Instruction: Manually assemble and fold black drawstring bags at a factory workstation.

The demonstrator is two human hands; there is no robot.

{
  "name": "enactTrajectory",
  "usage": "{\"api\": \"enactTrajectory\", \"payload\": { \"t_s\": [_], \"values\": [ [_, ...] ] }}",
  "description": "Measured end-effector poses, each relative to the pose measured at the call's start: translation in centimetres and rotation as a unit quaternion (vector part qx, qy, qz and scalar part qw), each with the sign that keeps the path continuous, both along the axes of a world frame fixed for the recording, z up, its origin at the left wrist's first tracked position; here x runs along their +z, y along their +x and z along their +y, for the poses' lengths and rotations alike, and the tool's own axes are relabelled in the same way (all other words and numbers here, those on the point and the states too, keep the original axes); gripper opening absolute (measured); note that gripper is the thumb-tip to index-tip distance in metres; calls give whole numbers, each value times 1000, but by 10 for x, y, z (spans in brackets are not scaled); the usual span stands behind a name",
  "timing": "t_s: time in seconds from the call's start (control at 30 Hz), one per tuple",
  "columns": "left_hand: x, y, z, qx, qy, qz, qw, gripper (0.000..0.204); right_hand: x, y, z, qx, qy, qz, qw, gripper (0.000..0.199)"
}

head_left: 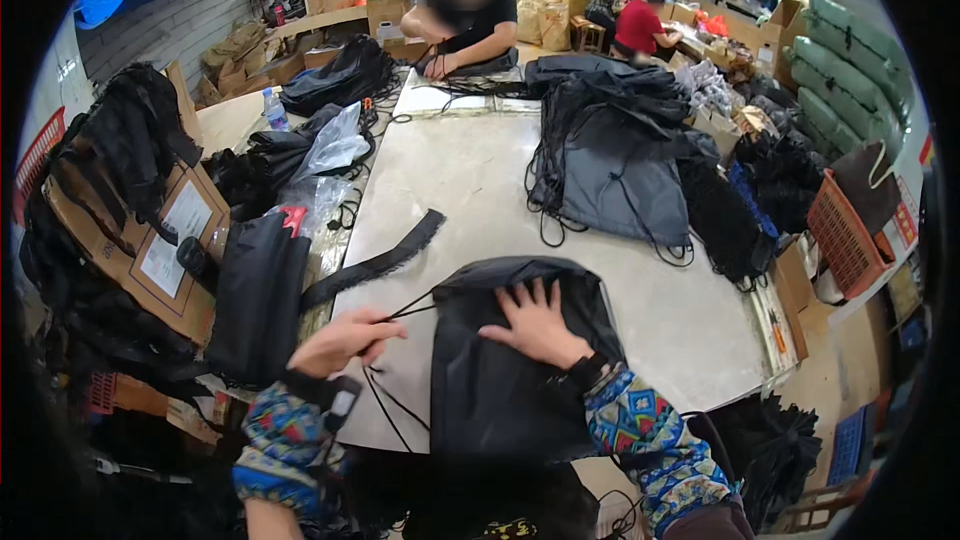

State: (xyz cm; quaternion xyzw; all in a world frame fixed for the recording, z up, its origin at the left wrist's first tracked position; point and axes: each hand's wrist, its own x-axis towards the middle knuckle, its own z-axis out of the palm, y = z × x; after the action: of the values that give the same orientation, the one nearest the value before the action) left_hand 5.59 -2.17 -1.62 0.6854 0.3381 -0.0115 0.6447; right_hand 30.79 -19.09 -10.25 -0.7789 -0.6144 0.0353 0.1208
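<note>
A black drawstring bag (480,370) lies flat at the near edge of the pale table. My right hand (540,323) presses on its upper part, palm down with the fingers spread. To the left of the bag, my left hand (348,342) is closed around thin black drawstrings (412,307) that run taut to the bag's upper left edge. More cord hangs from below that hand toward the bag's lower left side. A frayed strip of black fabric (385,262) lies just beyond my left hand.
A pile of black drawstring bags (620,170) covers the table's far right. Orange-handled snips (777,332) lie at the right edge. Left stand a cardboard box (180,240) draped with black fabric and a plastic bottle (274,110). Across the table, a person (470,30) handles black material.
</note>
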Motion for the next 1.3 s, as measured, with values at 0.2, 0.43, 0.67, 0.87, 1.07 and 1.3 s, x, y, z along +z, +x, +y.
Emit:
{"api": "enactTrajectory", "payload": {
  "t_s": [0.2,0.43,0.67,0.87,1.07,1.3],
  "values": [
    [14,-136,-48,131,-197,-385,892,25,-6,25,20,-31,0,25,999,83],
    [74,-121,-92,165,-157,-178,957,35,-8,13,41,-16,59,-25,998,75],
    [-18,62,-92,-245,471,-17,847,31,-2,4,41,121,190,232,946,31],
    [-77,95,-64,-124,554,-71,820,46,23,27,3,-89,306,-104,942,55],
    [-87,103,-53,-214,560,-8,800,64,19,103,-33,-170,31,515,840,33],
    [-87,98,-42,-193,551,-3,812,65,61,120,-161,-79,143,818,551,21]
  ]
}}
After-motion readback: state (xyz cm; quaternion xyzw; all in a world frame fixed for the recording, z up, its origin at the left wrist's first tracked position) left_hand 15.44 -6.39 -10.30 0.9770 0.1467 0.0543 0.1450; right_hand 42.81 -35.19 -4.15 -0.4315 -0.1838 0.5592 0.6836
